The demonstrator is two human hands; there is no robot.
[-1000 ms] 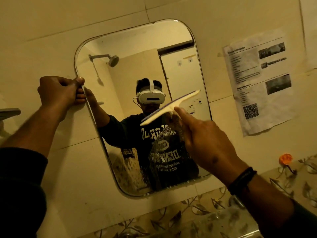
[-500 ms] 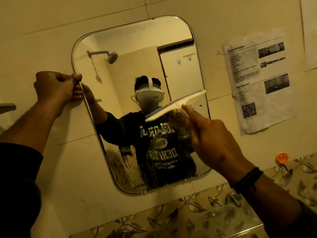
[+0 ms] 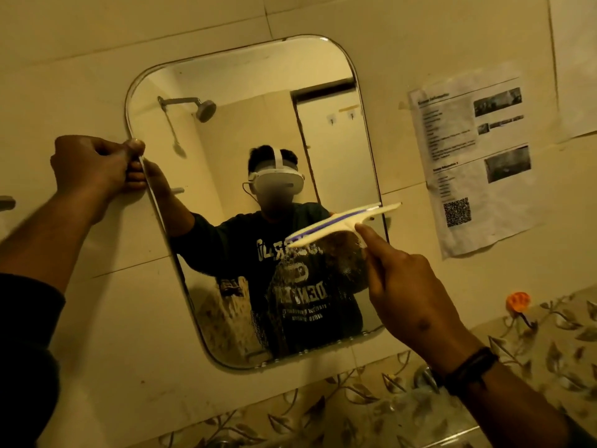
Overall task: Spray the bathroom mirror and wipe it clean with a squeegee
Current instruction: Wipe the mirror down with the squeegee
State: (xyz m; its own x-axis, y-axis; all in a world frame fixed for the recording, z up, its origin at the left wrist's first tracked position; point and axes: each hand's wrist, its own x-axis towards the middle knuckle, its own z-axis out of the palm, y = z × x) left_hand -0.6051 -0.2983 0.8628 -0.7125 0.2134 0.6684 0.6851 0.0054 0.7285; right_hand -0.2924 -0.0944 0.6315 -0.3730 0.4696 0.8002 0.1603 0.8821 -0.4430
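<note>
Two hands busy, left hand (image 3: 92,171) fingers clenched on mirror (image 3: 226,130) edge, right hand (image 3: 408,287) gripping squeegee (image 3: 342,224).

Cream tiled wall (image 3: 106,318) carries a rounded mirror (image 3: 226,101), a taped printed sheet (image 3: 458,176) beside it

Dark long sleeves pushed up both forearms, and a black band on the right wrist.

The left sleeve (image 3: 22,334) is a very dark, heavy knit, bunched well above the wrist; the right sleeve (image 3: 581,438) shows only at the frame's corner. The wristband (image 3: 472,367) looks like two or three thin black cords side by side. In the glass the reflected sweatshirt (image 3: 290,279) is dark with pale block lettering, mirrored and hard to read, and a white headset (image 3: 277,180) with a strap over the crown.
</note>
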